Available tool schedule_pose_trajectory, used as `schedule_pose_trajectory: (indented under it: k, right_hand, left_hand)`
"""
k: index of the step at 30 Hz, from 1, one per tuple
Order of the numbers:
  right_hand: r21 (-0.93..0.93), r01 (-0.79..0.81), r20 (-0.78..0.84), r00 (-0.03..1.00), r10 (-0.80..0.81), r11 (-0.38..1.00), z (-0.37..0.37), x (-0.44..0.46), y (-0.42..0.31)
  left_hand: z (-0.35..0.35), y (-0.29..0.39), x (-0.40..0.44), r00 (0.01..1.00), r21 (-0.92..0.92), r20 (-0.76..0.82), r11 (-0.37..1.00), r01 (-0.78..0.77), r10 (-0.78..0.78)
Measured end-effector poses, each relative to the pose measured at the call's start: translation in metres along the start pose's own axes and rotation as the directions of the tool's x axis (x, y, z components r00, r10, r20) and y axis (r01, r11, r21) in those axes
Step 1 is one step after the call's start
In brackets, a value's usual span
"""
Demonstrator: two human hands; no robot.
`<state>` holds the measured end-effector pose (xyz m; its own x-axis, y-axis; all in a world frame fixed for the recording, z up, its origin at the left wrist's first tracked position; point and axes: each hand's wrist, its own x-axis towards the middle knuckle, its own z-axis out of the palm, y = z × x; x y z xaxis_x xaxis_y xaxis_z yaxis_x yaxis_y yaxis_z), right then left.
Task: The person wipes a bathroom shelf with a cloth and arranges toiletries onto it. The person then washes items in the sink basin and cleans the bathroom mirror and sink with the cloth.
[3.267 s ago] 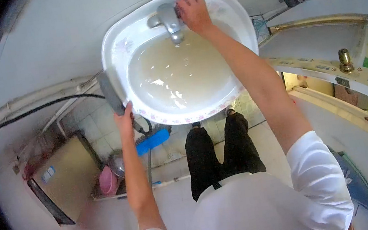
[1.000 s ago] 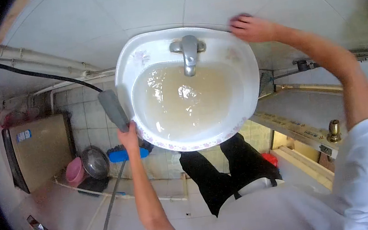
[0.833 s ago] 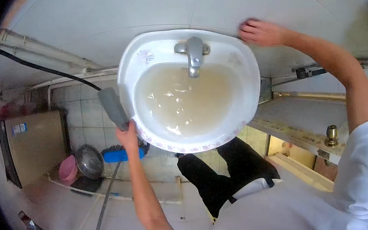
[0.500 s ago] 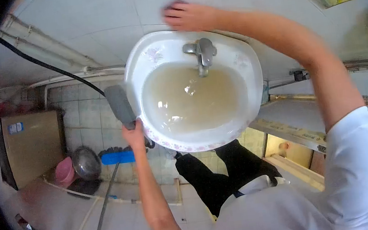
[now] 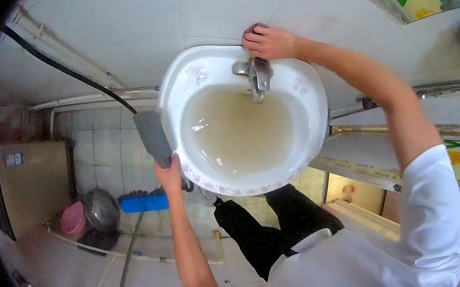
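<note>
My left hand is at the left rim of the white washbasin, closed around the lower end of a grey paddle-shaped thing. A black hose or pole runs from its upper end to the upper left. My right hand is bent against the tiled wall just behind the faucet. Under its fingers shows a dark, purplish-brown pad or cloth, mostly covered. Cloudy brownish water stands in the basin, which has floral prints on its rim.
On the left are a cardboard-coloured cabinet, a pink basin, a metal bowl and a blue mop. White shelves stand on the right. Pipes run along the left wall.
My right hand has moved right along the wall, from left of the faucet to just behind it. My left hand keeps its hold at the rim. The view has shifted slightly.
</note>
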<state>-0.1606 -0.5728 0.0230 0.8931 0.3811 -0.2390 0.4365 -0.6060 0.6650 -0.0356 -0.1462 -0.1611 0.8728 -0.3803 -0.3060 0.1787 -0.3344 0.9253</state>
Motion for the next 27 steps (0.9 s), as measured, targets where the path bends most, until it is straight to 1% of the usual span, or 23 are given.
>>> schedule_pose_trajectory:
  k: [1, 3, 4, 5, 6, 7, 8, 10, 11, 12, 13, 14, 15, 16, 17, 19, 21, 22, 23, 24, 25, 26, 27]
  right_hand:
    - [-0.037, 0.019, -0.004, 1.0, -0.019, 0.999, -0.009, -0.002, 0.007]
    - [-0.098, -0.153, -0.204, 0.97, 0.13, 0.983, -0.046, -0.035, 0.046]
    - [-0.006, -0.237, -0.262, 0.938, 0.227, 0.971, -0.059, -0.05, 0.063]
    - [-0.093, -0.39, -0.294, 0.89, 0.349, 0.916, -0.089, -0.063, 0.071]
    - [-0.128, -0.435, -0.325, 0.868, 0.376, 0.891, -0.09, -0.083, 0.07]
    - [-0.162, -0.48, -0.362, 0.842, 0.4, 0.862, -0.087, -0.092, 0.067]
    - [-0.157, -0.477, -0.376, 0.839, 0.394, 0.865, -0.084, -0.079, 0.063]
    - [-0.102, -0.511, -0.401, 0.806, 0.435, 0.854, -0.069, -0.05, 0.065]
    - [-0.001, -0.446, -0.405, 0.819, 0.407, 0.895, -0.067, -0.009, 0.069]
    - [0.014, -0.382, -0.337, 0.868, 0.364, 0.924, -0.063, 0.032, 0.069]
    - [0.099, -0.301, -0.366, 0.875, 0.316, 0.948, -0.055, 0.075, 0.067]
    - [0.096, -0.198, -0.335, 0.917, 0.219, 0.976, -0.041, 0.112, 0.063]
    - [0.053, -0.161, -0.277, 0.946, 0.17, 0.985, -0.032, 0.137, 0.049]
    - [-0.008, -0.087, -0.187, 0.979, 0.083, 0.996, -0.022, 0.136, 0.038]
    - [-0.064, -0.005, -0.094, 0.996, -0.001, 0.998, -0.016, 0.13, 0.027]
    - [-0.011, 0.15, 0.106, 0.983, -0.148, 0.989, 0.006, 0.085, 0.011]
    - [0.128, 0.12, 0.149, 0.979, -0.139, 0.985, -0.004, 0.047, 0.015]
    - [0.107, 0.121, 0.145, 0.98, -0.136, 0.987, -0.02, 0.057, 0.027]
    - [0.008, 0.015, -0.009, 1.0, -0.015, 1.0, -0.042, 0.066, 0.045]
    - [-0.073, -0.106, -0.167, 0.982, 0.093, 0.992, -0.064, 0.072, 0.061]
    - [-0.06, -0.195, -0.296, 0.94, 0.169, 0.979, -0.076, 0.094, 0.079]
    - [-0.047, -0.282, -0.423, 0.875, 0.237, 0.958, -0.087, 0.128, 0.099]
    - [0.136, -0.336, -0.463, 0.81, 0.36, 0.932, -0.081, 0.164, 0.108]
  left_hand:
    - [0.001, 0.001, 0.0, 1.0, 0.002, 0.004, 1.0, 0.003, -0.003]
    - [-0.003, 0.002, -0.003, 1.0, 0.038, 0.014, 0.999, -0.011, 0.011]
    - [-0.001, -0.001, 0.0, 1.0, 0.032, 0.009, 0.999, -0.017, 0.017]
    - [0.0, -0.008, 0.001, 1.0, -0.002, 0.017, 1.0, 0.011, -0.011]
    - [-0.002, -0.011, 0.001, 0.999, -0.034, 0.025, 0.999, 0.038, -0.038]
    - [-0.001, 0.005, -0.005, 1.0, -0.06, 0.028, 0.998, 0.014, -0.013]
    - [0.001, 0.024, -0.013, 0.992, 0.013, -0.077, 0.995, -0.097, 0.098]
    - [-0.004, -0.002, -0.003, 0.998, -0.106, 0.051, 0.994, 0.037, -0.032]
    - [-0.007, -0.002, -0.002, 0.998, -0.105, 0.041, 0.993, 0.044, -0.04]
    - [-0.008, 0.003, -0.002, 0.999, -0.077, 0.034, 0.996, 0.036, -0.034]
    - [-0.008, 0.004, -0.003, 0.999, -0.053, 0.028, 0.998, 0.026, -0.024]
    - [-0.007, 0.001, -0.003, 0.999, -0.059, 0.024, 0.998, 0.026, -0.025]
    - [-0.01, -0.003, -0.005, 0.999, -0.044, 0.01, 0.998, -0.039, 0.039]
    - [-0.014, -0.006, -0.004, 0.994, -0.031, -0.003, 0.993, -0.11, 0.11]
    - [-0.02, -0.006, -0.003, 0.993, -0.036, -0.006, 0.993, -0.117, 0.116]
    - [-0.027, -0.004, -0.009, 0.998, -0.071, 0.036, 0.996, -0.053, 0.055]
    - [-0.034, 0.0, -0.011, 0.997, -0.08, 0.023, 0.995, -0.066, 0.068]
    - [-0.038, 0.003, -0.009, 0.997, -0.075, 0.015, 0.994, -0.077, 0.078]
    - [-0.046, 0.011, -0.012, 0.997, -0.068, 0.027, 0.995, -0.066, 0.068]
    - [-0.054, 0.006, -0.015, 0.997, -0.078, 0.026, 0.994, -0.076, 0.078]
    - [-0.056, -0.005, -0.011, 0.998, -0.046, 0.019, 0.997, -0.061, 0.062]
    - [-0.058, -0.01, -0.005, 0.998, -0.018, 0.009, 0.998, -0.057, 0.057]
    - [-0.065, -0.013, -0.005, 0.999, 0.036, 0.0, 0.999, -0.041, 0.041]
